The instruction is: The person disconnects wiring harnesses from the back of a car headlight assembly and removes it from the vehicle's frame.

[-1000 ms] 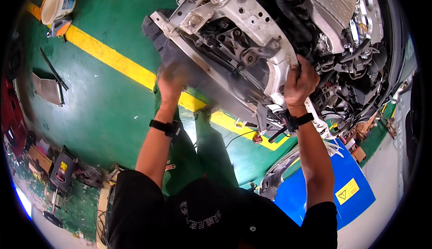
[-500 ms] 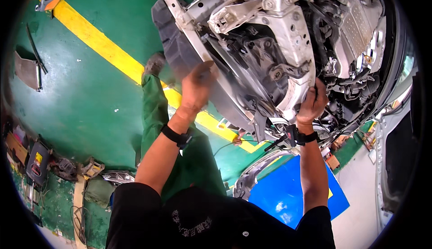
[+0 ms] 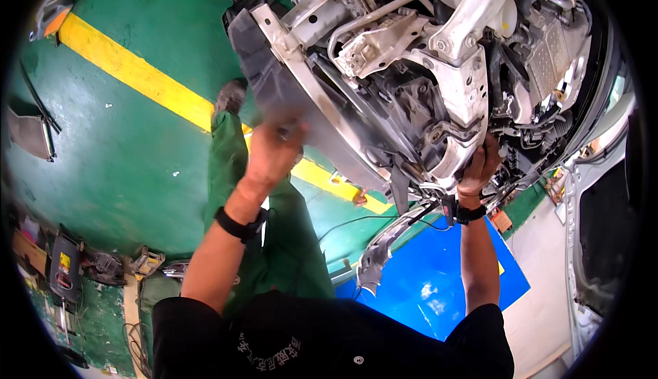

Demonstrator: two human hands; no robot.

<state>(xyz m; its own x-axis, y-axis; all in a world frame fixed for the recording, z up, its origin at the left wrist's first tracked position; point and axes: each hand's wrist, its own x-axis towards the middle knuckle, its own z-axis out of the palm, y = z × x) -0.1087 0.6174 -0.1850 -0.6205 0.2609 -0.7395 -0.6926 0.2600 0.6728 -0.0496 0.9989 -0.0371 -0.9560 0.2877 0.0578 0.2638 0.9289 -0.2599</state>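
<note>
My left hand is in the air beside the long dark plastic panel that runs along the near left side of an opened car front. Motion smears its fingers, so whether it holds anything is unclear. My right hand is bent around the lower end of a silver metal frame rail, with its fingertips partly hidden against the dark parts behind. A pale metal strip edges the panel. Between strip and rail lie a bracket and dusty dark parts.
A blue sheet lies near my right forearm. A yellow line crosses the green floor. Tools and parts, including a dark grey case, stand at lower left. An open car door is at right.
My left hand has moved left and toward me, away from the metal strip. My right hand stays at the rail's lower end, with its fingers a little lower. The view has shifted slightly.
</note>
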